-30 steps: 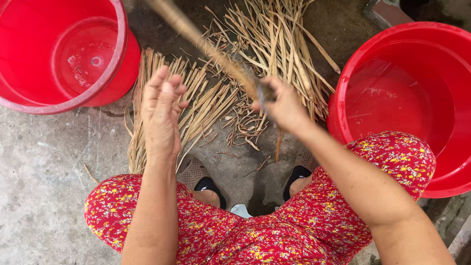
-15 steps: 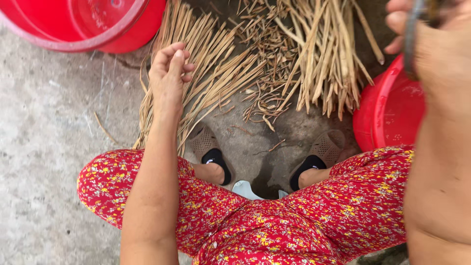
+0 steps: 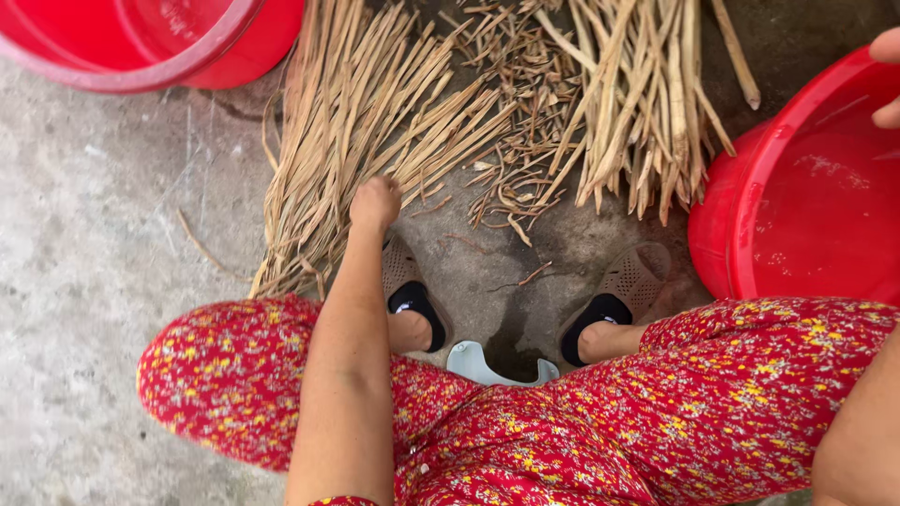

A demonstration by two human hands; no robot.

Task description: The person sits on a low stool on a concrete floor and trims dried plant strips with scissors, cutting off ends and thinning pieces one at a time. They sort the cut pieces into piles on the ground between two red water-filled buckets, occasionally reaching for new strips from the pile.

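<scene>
Head view shows your left hand low on the ground now, curled into a loose fist on the near ends of the dry sticks. A moment ago this hand was flat, with the fingers pressed together on top of the same pile. Now the fingers are tucked under, so it looks like you are gripping a few sticks, though the fingers hide how many. The sticks fan out from your hand, up and to its left, and lie flat on the gray floor. To the right of the hand is a messy heap of short broken bits, and past that another bunch of thicker stalks. Your right hand has gone up and far out to the right. Only two fingertips show at the edge, over the red tub, so you cannot tell if it is open or closed. The long stalk and the small dark tool it held a moment ago are no longer in sight. Another red tub sits far up and left of your left hand. Your feet in sandals are just below the left hand. It seems one stalk is finished and a new one is being picked.
</scene>
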